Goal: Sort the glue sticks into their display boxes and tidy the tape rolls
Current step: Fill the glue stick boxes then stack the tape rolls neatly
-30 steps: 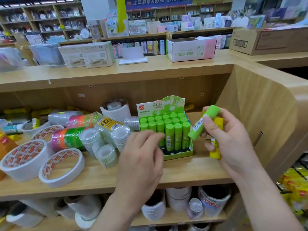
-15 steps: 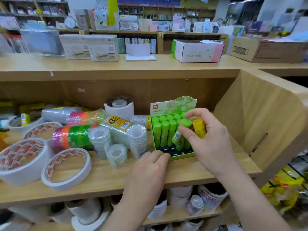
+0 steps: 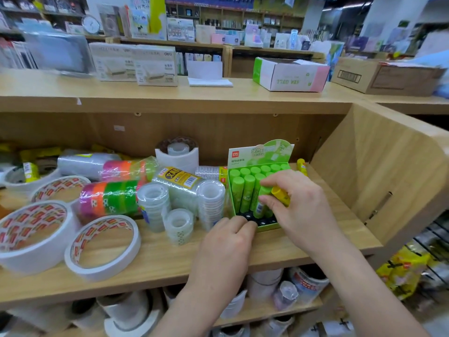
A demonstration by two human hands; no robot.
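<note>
Right hand's point(image 3: 303, 210) fingers point(image 3: 271, 183) pinch green glue stick point(image 3: 260, 206) inside display box point(image 3: 261, 154).

Readable text: two brand marks, one carton print.
"deli" is read in the red logo on the header card of the green glue stick display box point(image 3: 261, 154), with "绿色" beside it; "deli" is also printed on the white box point(image 3: 156, 66) on the counter point(image 3: 73, 93); "SEA GULL" is seen upside down on the white-pink carton point(image 3: 291, 76); the yellow label on the tape sleeve point(image 3: 179, 188) is only partly legible.
</note>
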